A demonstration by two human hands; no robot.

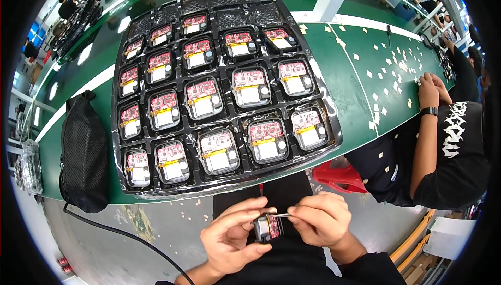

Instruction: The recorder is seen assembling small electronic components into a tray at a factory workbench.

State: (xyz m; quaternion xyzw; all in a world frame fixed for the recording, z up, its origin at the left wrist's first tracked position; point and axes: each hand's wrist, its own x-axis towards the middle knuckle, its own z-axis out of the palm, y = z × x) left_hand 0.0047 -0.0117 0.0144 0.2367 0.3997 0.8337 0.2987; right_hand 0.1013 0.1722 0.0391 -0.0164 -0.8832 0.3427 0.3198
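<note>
Over my lap, in front of the table's near edge, my left hand (229, 238) grips a small black device housing (264, 228) by its sides. The housing is tilted, and red circuit board and a pale block show inside it. My right hand (324, 221) pinches thin metal tweezers (282, 215), whose tips reach the housing's upper edge. Whether the tips hold anything is too small to tell. Beyond my hands, a black plastic tray (232, 18) carries several similar housings, with red boards, yellow strips and silvery blocks. Its far pockets hold none.
The tray rests on a green table (336, 76) and overhangs its near edge. A black mesh bag (84, 152) lies at left, a black cable (133, 237) trailing from it. At right, a co-worker (454, 149) sits by scattered pale pieces (394, 71). A red stool (342, 178) stands below.
</note>
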